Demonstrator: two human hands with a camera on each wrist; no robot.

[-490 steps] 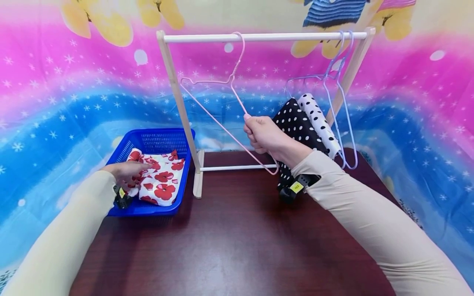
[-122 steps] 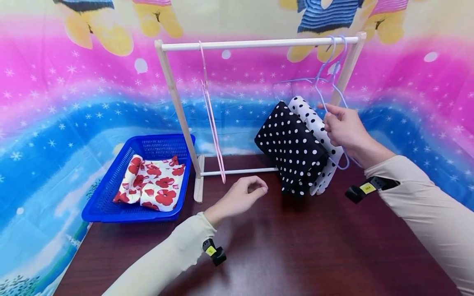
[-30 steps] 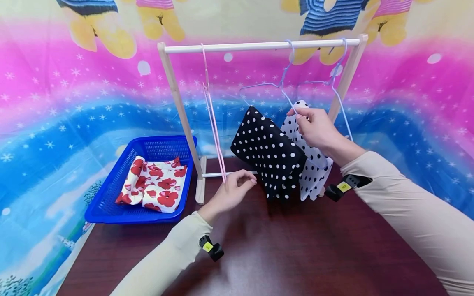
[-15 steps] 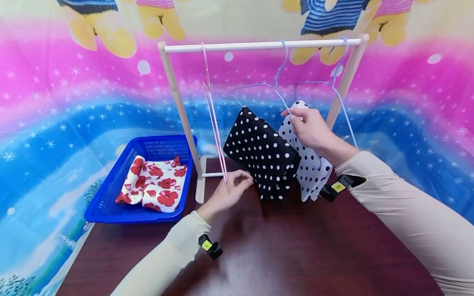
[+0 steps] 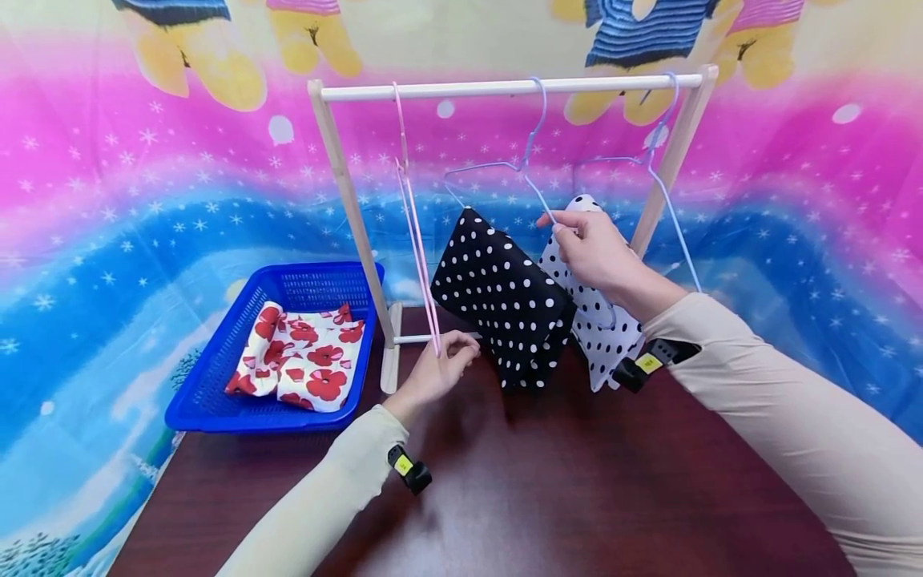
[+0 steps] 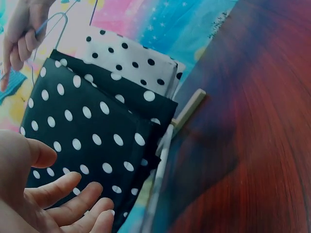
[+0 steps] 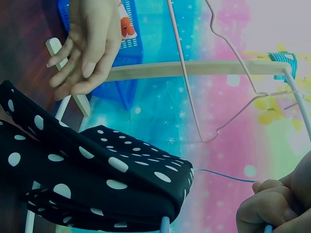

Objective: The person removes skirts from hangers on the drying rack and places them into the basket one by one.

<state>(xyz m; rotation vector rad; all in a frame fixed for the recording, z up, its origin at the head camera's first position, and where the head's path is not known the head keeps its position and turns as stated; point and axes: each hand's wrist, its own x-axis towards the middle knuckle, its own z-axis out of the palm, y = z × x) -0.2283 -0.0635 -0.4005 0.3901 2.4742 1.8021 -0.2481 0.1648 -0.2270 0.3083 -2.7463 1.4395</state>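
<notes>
My right hand (image 5: 597, 250) pinches the slanted arm of a lavender wire hanger (image 5: 532, 186), which is hooked on the rack's top rail. Over this hanger drapes a black cloth with white dots (image 5: 497, 292). My left hand (image 5: 433, 370) holds nothing; its fingers are loosely bent, apart from the black cloth in the left wrist view (image 6: 92, 121). Just above that hand hangs a pink hanger (image 5: 420, 256), seen nearly edge-on. Behind my right hand, a white cloth with black dots (image 5: 606, 340) hangs on a second lavender hanger (image 5: 667, 196), partly hidden.
A wooden rack with a white top rail (image 5: 469, 90) stands on the dark red-brown table (image 5: 519, 489). At its left is a blue basket (image 5: 198, 413) holding a white cloth with red flowers (image 5: 324, 365). A printed fabric backdrop (image 5: 238, 192) encloses the table.
Earlier, the pink hanger went from my right hand's grip to the rail's left end, and my left hand left the basket. Since then, my right hand has slid the black cloth's hanger left.
</notes>
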